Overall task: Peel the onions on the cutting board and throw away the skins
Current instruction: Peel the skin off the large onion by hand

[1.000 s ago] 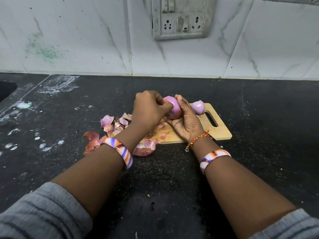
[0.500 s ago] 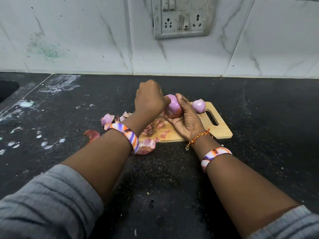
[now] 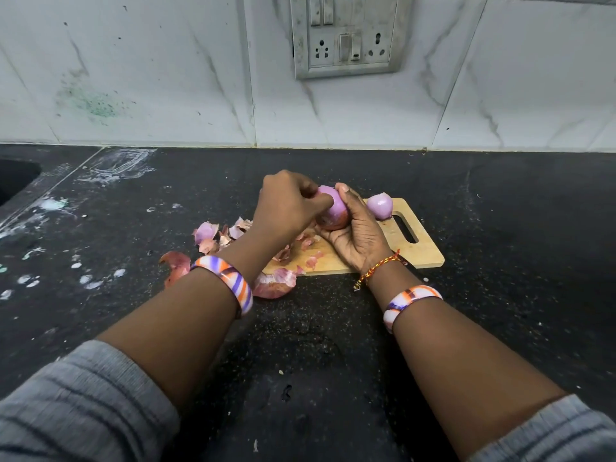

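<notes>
Your right hand [image 3: 358,235] cups the onion [image 3: 331,208] over the cutting board [image 3: 418,253]; your left hand [image 3: 288,203] pinches its skin.

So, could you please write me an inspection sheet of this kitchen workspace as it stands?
Surface: black stone counter, speckled with white splashes at the left; wooden cutting board on it.
Job's things: held onion mostly peeled; smaller peeled onion lying on the board near its handle slot.
Clutter: onion skins loose on the counter left of the board, smaller scraps on the board.
Hands: left hand pinches at the held onion; right hand cradles it.
Cables: nothing seen.
Surroundings: marbled wall tiles with a green stain; switch and socket plate; dark sink edge far left.
</notes>
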